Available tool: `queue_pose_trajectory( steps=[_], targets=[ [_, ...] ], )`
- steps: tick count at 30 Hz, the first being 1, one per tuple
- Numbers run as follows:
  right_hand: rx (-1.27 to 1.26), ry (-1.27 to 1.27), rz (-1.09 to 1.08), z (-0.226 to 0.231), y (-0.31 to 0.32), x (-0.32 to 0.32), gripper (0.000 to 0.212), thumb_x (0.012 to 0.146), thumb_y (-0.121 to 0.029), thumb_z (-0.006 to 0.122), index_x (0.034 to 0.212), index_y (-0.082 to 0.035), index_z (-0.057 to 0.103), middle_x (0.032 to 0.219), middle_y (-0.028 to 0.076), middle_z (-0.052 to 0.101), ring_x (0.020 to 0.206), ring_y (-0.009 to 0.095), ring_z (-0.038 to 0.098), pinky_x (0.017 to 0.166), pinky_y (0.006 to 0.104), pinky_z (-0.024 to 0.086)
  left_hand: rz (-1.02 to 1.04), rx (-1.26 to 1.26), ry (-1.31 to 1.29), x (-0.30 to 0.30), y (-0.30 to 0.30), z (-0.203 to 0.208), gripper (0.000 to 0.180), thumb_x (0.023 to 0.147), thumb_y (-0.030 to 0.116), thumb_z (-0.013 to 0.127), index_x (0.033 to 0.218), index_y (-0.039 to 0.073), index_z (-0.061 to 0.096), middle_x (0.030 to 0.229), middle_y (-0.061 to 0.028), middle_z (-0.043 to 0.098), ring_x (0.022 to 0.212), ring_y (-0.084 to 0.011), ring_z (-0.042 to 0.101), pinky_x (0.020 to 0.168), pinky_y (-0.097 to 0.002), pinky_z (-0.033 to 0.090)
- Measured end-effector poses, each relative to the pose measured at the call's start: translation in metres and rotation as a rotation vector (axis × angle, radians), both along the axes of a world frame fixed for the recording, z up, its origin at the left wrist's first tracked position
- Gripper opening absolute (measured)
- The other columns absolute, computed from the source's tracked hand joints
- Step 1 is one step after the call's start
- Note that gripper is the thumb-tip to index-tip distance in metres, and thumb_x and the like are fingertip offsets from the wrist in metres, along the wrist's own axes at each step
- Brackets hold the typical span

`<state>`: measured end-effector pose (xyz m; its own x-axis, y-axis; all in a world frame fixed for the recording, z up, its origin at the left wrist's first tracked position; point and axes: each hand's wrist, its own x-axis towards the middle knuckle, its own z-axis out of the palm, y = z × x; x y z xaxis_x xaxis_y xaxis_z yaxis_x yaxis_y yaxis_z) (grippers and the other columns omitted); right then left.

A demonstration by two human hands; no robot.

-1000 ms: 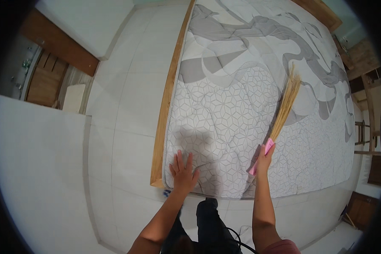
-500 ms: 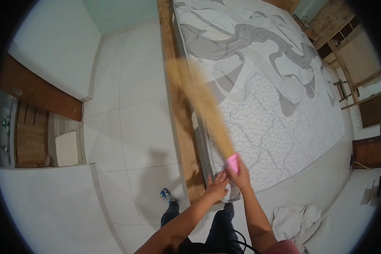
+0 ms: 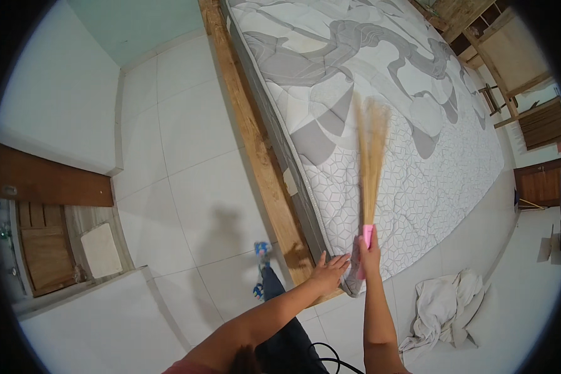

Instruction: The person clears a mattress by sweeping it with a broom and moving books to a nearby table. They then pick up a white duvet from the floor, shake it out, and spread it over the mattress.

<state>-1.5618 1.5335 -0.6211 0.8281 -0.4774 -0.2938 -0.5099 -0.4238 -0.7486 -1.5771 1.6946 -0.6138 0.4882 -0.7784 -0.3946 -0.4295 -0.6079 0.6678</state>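
Broom (image 3: pixel 373 156): one, over the mattress near its close corner; pink handle (image 3: pixel 368 234), straw bristles blurred, contact with the cloth top not certain. Long axis six to twelve o'clock, bristles pointing twelve from the grip, fanning slightly at the tips.

Right hand (image 3: pixel 370 250): closed around the handle, its butt showing at six.

Left hand (image 3: pixel 330 272): at eight from the right, near the handle butt but apart; fingers extended, nothing seen in the grip, laid on the mattress corner.

Mattress (image 3: pixel 417 193): grey-white, patterned, spreading toward one.

Frame (image 3: pixel 255 149): wooden, running toward eleven from the left hand.

Sheet (image 3: pixel 439 305): pale, crumpled on the floor (image 3: pixel 411 283), four from the right hand.
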Motion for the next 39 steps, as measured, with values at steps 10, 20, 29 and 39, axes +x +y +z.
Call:
queue_pose_trajectory(
  steps=[10, 20, 29, 39],
  targets=[
    [-0.004, -0.088, 0.38, 0.038, 0.042, 0.066, 0.061, 0.078, -0.014, 0.061, 0.133, -0.005, 0.036, 0.12, 0.018, 0.053, 0.107, 0.023, 0.054, 0.089, 0.0298, 0.041, -0.202, -0.147, -0.102, 0.111, 0.044, -0.01, 0.053, 0.077, 0.016, 0.056, 0.127, 0.008, 0.041, 0.133, -0.0098, 0.038, 0.126, -0.0255, 0.032, 0.103, -0.0542, 0.021],
    [0.178, -0.149, -0.509, -0.006, 0.054, 0.205, 0.063, 0.083, -0.025, 0.057, 0.137, -0.006, 0.029, 0.12, 0.018, 0.052, 0.098, 0.022, 0.056, 0.081, 0.0293, 0.045, 0.308, 0.039, -0.288, 0.258, 0.088, 0.006, 0.068, 0.075, 0.02, 0.059, 0.136, 0.012, 0.029, 0.146, -0.0145, 0.012, 0.134, -0.0303, 0.014, 0.103, -0.0569, 0.017],
    [0.187, -0.055, 0.402, 0.031, 0.172, 0.274, 0.067, 0.075, -0.028, 0.066, 0.132, -0.008, 0.037, 0.112, 0.019, 0.057, 0.099, 0.028, 0.058, 0.083, 0.0335, 0.044, 0.23, -0.025, -0.247, 0.348, 0.165, -0.011, 0.073, 0.075, 0.023, 0.06, 0.138, 0.011, 0.026, 0.143, -0.0179, 0.018, 0.133, -0.034, 0.017, 0.104, -0.0563, 0.014],
    [0.095, -0.344, -0.817, -0.009, 0.178, 0.373, 0.057, 0.085, -0.025, 0.057, 0.134, -0.01, 0.032, 0.072, 0.003, 0.05, 0.05, 0.01, 0.046, 0.043, 0.0236, 0.038, 0.135, 0.017, -0.253, 0.498, 0.272, 0.048, 0.074, 0.078, 0.019, 0.058, 0.14, 0.013, 0.019, 0.145, -0.0154, 0.013, 0.134, -0.0319, 0.016, 0.105, -0.049, 0.022]
  ],
)
